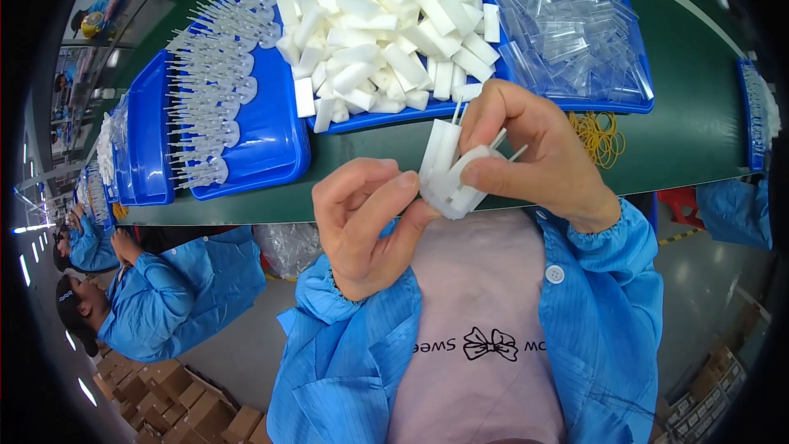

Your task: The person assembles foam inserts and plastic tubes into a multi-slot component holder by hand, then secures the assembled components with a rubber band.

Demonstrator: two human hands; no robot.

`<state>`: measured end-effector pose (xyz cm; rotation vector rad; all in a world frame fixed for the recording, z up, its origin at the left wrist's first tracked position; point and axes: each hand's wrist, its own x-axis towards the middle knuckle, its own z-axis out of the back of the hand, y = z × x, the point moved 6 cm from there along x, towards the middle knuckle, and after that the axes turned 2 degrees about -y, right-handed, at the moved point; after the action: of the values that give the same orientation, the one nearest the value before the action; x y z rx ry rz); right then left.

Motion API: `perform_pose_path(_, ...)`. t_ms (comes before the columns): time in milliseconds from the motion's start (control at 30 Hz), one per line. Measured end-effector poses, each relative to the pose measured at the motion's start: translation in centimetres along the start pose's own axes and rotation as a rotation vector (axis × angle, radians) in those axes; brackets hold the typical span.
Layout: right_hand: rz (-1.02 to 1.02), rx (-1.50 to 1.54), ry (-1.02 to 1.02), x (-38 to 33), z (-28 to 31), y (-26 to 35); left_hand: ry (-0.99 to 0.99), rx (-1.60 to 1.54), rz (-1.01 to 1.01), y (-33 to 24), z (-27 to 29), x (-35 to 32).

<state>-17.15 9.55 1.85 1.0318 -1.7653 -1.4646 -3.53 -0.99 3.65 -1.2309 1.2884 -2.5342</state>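
Observation:
In front of my chest, both hands work on a white plastic base with thin upright prongs (pixel 454 207). My left hand (pixel 362 222) pinches the base's left edge between thumb and fingertips. One white foam block (pixel 441 148) stands on the base among the prongs, beside my right fingers. Closed around a second white foam block (pixel 475 166), the thumb and fingers of my right hand (pixel 538 148) press it against the base and prongs. Prong tips stick out past my right fingers. Part of the second block is hidden by that hand.
On the green table, a blue tray (pixel 283 160) holds rows of pronged white bases (pixel 214 115). Beside it are a heaped pile of white foam blocks (pixel 370 25) and clear plastic sleeves (pixel 567 33) in blue trays. Yellow rubber bands (pixel 598 138) lie right. A co-worker (pixel 177 296) sits left.

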Motion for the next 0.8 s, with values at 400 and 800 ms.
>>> perform_pose_path(400, 0.157, -0.204, -0.111, -0.8, 0.6, 1.4, 0.273, -0.026, 0.096, 1.8, -1.4, 0.2)
perform_pose_path(800, 0.427, -0.611, -0.175, -0.4, 0.9, 2.5, 0.316, -0.499, 0.616, 4.7, -5.2, -1.1)
